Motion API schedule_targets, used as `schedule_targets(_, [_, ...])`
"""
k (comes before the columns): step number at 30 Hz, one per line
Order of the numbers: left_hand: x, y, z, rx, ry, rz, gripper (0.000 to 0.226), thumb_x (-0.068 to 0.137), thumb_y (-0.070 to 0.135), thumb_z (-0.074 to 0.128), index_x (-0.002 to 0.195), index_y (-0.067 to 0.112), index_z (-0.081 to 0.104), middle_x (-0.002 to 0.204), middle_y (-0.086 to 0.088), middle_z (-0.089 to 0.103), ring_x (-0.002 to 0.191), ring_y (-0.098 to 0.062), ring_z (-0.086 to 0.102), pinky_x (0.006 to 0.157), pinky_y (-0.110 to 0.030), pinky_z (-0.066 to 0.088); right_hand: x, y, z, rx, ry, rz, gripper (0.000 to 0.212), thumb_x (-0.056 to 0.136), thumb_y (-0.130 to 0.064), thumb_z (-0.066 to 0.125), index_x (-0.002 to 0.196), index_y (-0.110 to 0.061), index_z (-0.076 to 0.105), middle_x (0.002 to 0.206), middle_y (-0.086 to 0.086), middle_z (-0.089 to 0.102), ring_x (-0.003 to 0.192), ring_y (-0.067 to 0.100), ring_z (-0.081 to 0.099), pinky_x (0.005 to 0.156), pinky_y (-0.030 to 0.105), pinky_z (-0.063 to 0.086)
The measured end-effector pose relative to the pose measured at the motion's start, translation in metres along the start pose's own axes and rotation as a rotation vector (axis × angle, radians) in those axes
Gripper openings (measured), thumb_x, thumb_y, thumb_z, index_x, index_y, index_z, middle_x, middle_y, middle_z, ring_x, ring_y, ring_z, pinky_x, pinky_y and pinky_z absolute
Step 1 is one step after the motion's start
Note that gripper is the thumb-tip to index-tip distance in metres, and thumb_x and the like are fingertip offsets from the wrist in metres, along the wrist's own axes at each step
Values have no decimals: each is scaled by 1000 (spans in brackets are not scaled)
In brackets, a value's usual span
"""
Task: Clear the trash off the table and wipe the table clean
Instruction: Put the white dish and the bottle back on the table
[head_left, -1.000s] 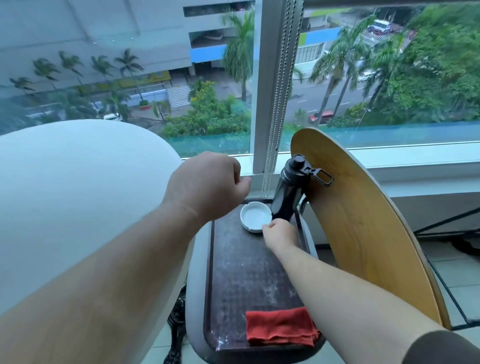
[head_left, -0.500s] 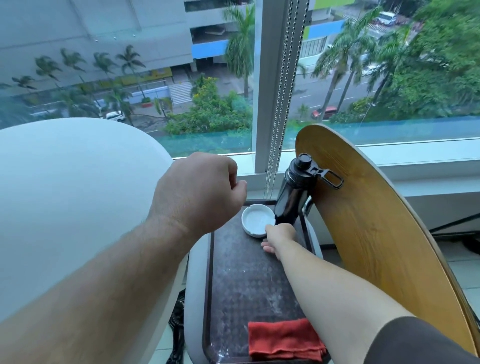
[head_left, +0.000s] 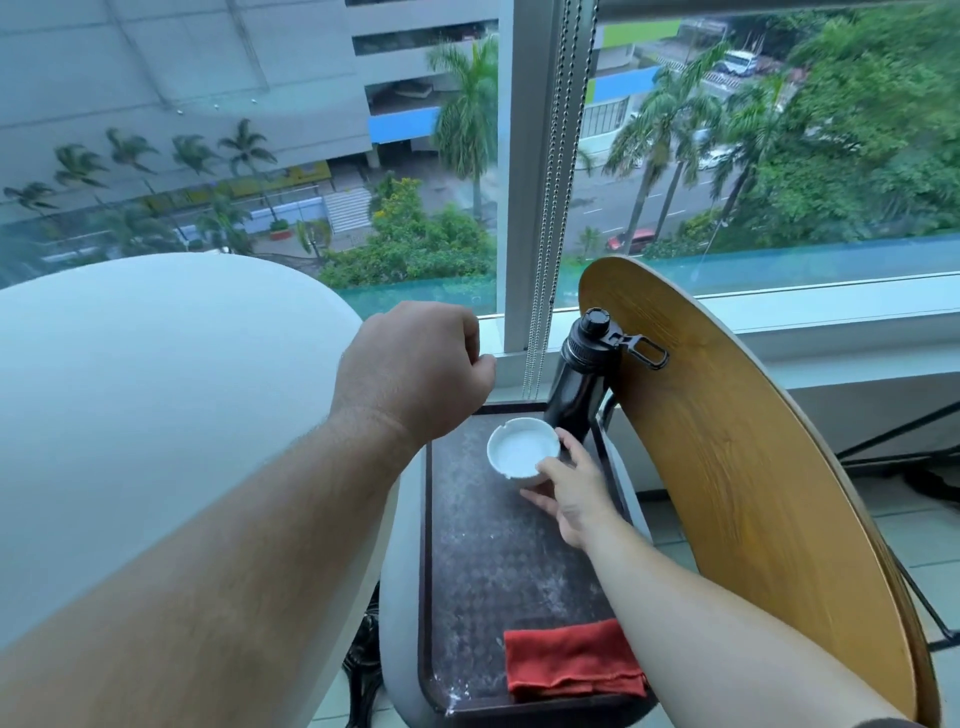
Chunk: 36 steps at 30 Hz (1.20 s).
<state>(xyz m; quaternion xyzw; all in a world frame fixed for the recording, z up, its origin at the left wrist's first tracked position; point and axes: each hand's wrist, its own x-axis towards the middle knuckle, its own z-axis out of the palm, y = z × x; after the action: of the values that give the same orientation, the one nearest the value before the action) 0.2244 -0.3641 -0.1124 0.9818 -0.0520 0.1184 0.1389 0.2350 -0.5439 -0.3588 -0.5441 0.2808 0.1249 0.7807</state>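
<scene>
To the left of your hands sits a big white rounded chair back (head_left: 156, 389). Your left hand (head_left: 415, 374) hovers above the far left corner of the dark patterned tabletop (head_left: 478, 571), curled into a fist with the knuckles up; you cannot tell whether anything lies inside it. The tabletop is dusted with pale specks. Your right hand (head_left: 571, 493) grips the round white ceramic ashtray (head_left: 522, 447) at its near right rim, thumb on top and fingers curled beneath. Just beyond that grip stands a black metal bottle (head_left: 576, 395) with a clip on its cap. Back along your right forearm, a folded red cloth (head_left: 571, 660) lies on the table's near end. Right of the grip rises a curved wooden chair back (head_left: 753, 493).
</scene>
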Motion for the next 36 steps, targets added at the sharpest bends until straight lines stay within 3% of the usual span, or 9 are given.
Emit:
schedule_targets(7, [-5, 1, -4, -183, 15, -9, 10, 88, 35, 66, 81, 28, 68, 81, 11, 68, 78, -16, 63, 64, -31, 53, -75, -27, 4, 104, -141, -162, 57, 94, 1, 60, 138, -34, 64, 135, 18, 64, 113, 43, 70, 78, 43, 62])
schedule_targets(10, [-17, -3, -12, -386, 20, -30, 5, 87, 35, 70, 89, 31, 72, 89, 13, 70, 82, -12, 68, 73, -32, 57, -131, -53, 7, 79, -204, -251, 53, 96, 1, 58, 136, -33, 65, 129, 17, 69, 103, 36, 74, 79, 41, 61])
schedule_targets(15, [-64, -11, -46, -841, -71, -136, 26, 89, 34, 78, 112, 23, 77, 104, 9, 78, 89, -6, 75, 86, -32, 61, -228, -94, 12, 54, -289, -393, 48, 100, 2, 57, 137, -29, 59, 118, 11, 74, 94, 30, 76, 79, 44, 62])
schedule_targets(20, [-119, -12, -88, -1229, -306, -342, 21, 100, 11, 66, 121, 15, 69, 107, -13, 76, 85, -26, 75, 79, -45, 64, -286, -110, 24, -15, -410, -389, 49, 100, -2, 60, 141, -29, 57, 119, 13, 74, 108, 39, 72, 82, 45, 63])
schedule_targets(23, [-150, -24, -107, -1305, -251, -441, 21, 101, 7, 64, 121, 12, 68, 111, -20, 73, 92, -42, 75, 80, -47, 66, -308, -111, 38, -110, -525, -358, 54, 98, -3, 65, 143, -28, 54, 121, 13, 74, 113, 40, 71, 85, 46, 62])
schedule_targets(28, [-197, -50, -126, -1289, -112, -544, 19, 100, 9, 64, 119, 11, 69, 109, -21, 75, 99, -47, 72, 73, -42, 65, -328, -102, 63, -402, -690, -431, 78, 81, 3, 86, 146, -28, 54, 129, 7, 72, 112, 28, 73, 93, 41, 61])
schedule_targets(32, [-230, -79, -140, -1242, -15, -611, 18, 101, 10, 63, 116, 11, 72, 103, -20, 77, 95, -46, 73, 70, -39, 64, -339, -86, 92, -771, -608, -645, 97, 71, -29, 98, 154, -28, 48, 139, -16, 64, 118, 5, 67, 95, 32, 60])
schedule_targets(34, [-245, -95, -148, -1212, 15, -635, 17, 101, 11, 62, 114, 11, 75, 101, -20, 78, 92, -44, 75, 69, -39, 63, -349, -79, 110, -913, -574, -744, 104, 66, -49, 96, 155, -30, 46, 137, -20, 63, 117, -4, 63, 93, 27, 59])
schedule_targets(36, [-259, -110, -157, -1167, 48, -668, 17, 102, 11, 62, 109, 11, 77, 97, -16, 79, 87, -37, 77, 69, -39, 64, -358, -72, 128, -1017, -580, -819, 98, 65, -61, 92, 150, -34, 52, 127, -23, 67, 115, -6, 62, 94, 27, 57])
